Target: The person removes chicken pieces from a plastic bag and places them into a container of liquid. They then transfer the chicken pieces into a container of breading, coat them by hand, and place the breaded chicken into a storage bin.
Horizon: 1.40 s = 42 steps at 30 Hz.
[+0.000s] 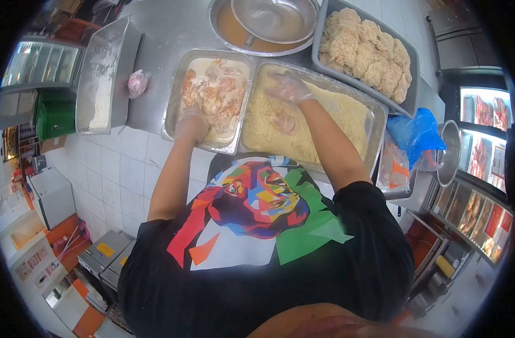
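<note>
My left hand [192, 123], in a clear plastic glove, reaches into a metal tray [173, 101] of pale liquid and raw meat pieces [221, 90]. Its fingertips are hard to make out against the meat. Over the upper part of a wider metal tray [378, 127] of yellowish crumbs [336, 112] is my right hand [290, 89], also gloved, with its fingers apart. A partly crumbed piece of meat [284, 121] lies in the crumbs just below the right hand.
A grey bin [418, 73] holds breaded pieces [364, 53] at the upper right. Behind the trays stands a metal bowl [215, 25] of brownish liquid with a smaller bowl [274, 19] on it. A floury tray [102, 73] and a crumpled bag [138, 84] are left; a blue bag [418, 135] is right.
</note>
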Motion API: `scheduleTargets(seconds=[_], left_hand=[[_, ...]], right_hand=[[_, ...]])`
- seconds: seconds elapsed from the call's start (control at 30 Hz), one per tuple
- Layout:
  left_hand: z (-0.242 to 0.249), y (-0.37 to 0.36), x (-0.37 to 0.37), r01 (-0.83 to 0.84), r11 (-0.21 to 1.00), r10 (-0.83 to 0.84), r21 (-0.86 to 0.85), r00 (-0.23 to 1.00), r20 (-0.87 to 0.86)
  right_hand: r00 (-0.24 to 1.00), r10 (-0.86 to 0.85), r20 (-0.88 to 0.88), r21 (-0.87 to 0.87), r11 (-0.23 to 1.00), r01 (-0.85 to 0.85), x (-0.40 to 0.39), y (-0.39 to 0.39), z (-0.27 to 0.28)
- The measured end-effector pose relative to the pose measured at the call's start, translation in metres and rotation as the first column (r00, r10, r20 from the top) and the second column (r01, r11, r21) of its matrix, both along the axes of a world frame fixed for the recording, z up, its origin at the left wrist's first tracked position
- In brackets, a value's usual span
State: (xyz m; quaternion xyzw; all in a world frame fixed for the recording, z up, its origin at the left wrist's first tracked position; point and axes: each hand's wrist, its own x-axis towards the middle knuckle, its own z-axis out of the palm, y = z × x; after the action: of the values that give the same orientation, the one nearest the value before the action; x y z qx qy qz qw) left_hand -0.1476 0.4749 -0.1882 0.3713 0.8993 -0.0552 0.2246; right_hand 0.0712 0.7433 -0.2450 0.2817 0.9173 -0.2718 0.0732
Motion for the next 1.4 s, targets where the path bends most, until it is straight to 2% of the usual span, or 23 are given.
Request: scheduleTargets(seconds=[0.03,0.13,0.23,0.33,0.4,0.43,0.5,0.53,0.57,0.63,0.7,0.73,0.8,0.87,0.93,1.0,1.03,1.07,1.13,1.2,1.23,1.33,1.4], left_hand=[[-0.002,0.001,-0.003,0.003,1.0,-0.003,0.026,1.0,0.014],[-0.008,0.001,-0.009,-0.009,0.998,0.005,0.055,0.997,0.074],[-0.022,0.002,-0.017,-0.019,0.999,0.014,0.037,0.989,0.147],[-0.048,-0.001,-0.028,0.035,0.995,-0.051,0.09,0.983,0.175],[-0.048,0.001,-0.034,0.115,0.988,-0.131,0.102,0.978,0.162],[-0.039,0.005,-0.038,0.259,0.966,-0.253,-0.011,0.952,0.17],[-0.023,0.01,-0.046,0.523,0.819,-0.476,-0.236,0.849,0.231],[-0.035,0.003,-0.057,0.467,0.873,-0.428,-0.142,0.872,0.237],[-0.063,-0.01,-0.068,0.404,0.914,-0.382,-0.045,0.89,0.25],[-0.06,-0.016,-0.079,0.276,0.957,-0.291,0.093,0.903,0.315],[-0.021,-0.02,-0.063,0.143,0.977,-0.197,0.155,0.882,0.428],[-0.044,-0.027,-0.069,0.107,0.952,-0.235,0.288,0.856,0.459],[-0.102,-0.037,-0.084,-0.043,0.894,-0.244,0.446,0.788,0.566],[-0.113,-0.038,-0.089,-0.291,0.883,-0.107,0.367,0.639,0.762],[-0.09,-0.034,-0.083,-0.601,0.776,0.045,0.191,0.355,0.934],[-0.046,-0.025,-0.062,-0.86,0.509,0.037,-0.025,-0.007,0.999],[-0.049,-0.026,-0.066,-0.855,0.519,0.022,-0.02,-0.009,1.0],[-0.056,-0.03,-0.07,-0.848,0.53,0.007,-0.018,-0.017,1.0],[-0.066,-0.031,-0.068,-0.829,0.557,-0.039,0.043,0.025,0.999],[-0.055,-0.033,-0.06,-0.797,0.58,-0.096,0.169,0.139,0.986],[-0.027,-0.032,-0.055,-0.789,0.611,0.027,0.063,0.1,0.995],[-0.021,-0.032,-0.053,-0.764,0.623,0.025,0.168,0.233,0.972],[-0.013,-0.03,-0.06,-0.727,0.665,-0.019,0.174,0.216,0.976]], right_hand=[[0.996,0.08,0.044,0.019,0.997,-0.081,-0.009,0.002,-0.003],[0.947,0.266,0.182,-0.327,0.924,-0.197,-0.008,0.021,0.003],[0.93,0.329,0.164,-0.461,0.859,-0.223,0.004,0.004,0.034],[0.988,0.008,0.155,0.001,1.0,-0.009,0.017,-0.055,0.026],[0.996,-0.045,-0.08,0.257,0.964,0.064,0.036,-0.078,-0.005],[0.977,-0.047,-0.21,0.371,0.92,0.124,0.035,-0.083,-0.006],[0.999,-0.039,-0.037,0.081,0.996,0.042,0.032,-0.072,0.015],[0.999,-0.018,0.044,-0.07,0.997,0.022,0.031,-0.065,0.026],[0.998,0.056,0.015,-0.033,0.998,-0.055,0.039,-0.065,0.024],[0.978,0.206,-0.023,0.048,0.978,-0.205,0.062,-0.067,0.015],[0.955,0.289,0.072,-0.07,0.956,-0.284,0.076,-0.055,0.014],[0.935,0.333,0.119,-0.126,0.94,-0.318,0.079,-0.05,0.016],[0.968,0.224,0.111,-0.165,0.965,-0.204,0.079,-0.044,0.049],[0.986,0.134,0.1,-0.152,0.981,-0.118,0.089,-0.043,0.064],[0.997,0.047,0.059,-0.079,0.996,-0.043,0.109,-0.048,0.063],[0.987,-0.154,0.05,0.05,0.987,0.151,0.129,-0.073,0.052],[0.966,-0.255,0.036,0.116,0.961,0.25,0.136,-0.082,0.041],[0.901,-0.429,0.064,-0.002,0.903,0.43,0.142,-0.091,0.019],[0.673,-0.718,0.179,-0.192,0.646,0.739,0.163,-0.107,-0.02],[0.442,-0.893,0.089,-0.504,0.342,0.793,0.15,-0.134,-0.022],[0.297,-0.953,0.069,-0.653,0.182,0.736,0.144,-0.141,-0.025],[0.205,-0.975,0.087,-0.825,0.045,0.564,0.132,-0.121,-0.02],[0.411,-0.911,0.008,-0.694,0.291,0.659,0.112,-0.104,0.01]])
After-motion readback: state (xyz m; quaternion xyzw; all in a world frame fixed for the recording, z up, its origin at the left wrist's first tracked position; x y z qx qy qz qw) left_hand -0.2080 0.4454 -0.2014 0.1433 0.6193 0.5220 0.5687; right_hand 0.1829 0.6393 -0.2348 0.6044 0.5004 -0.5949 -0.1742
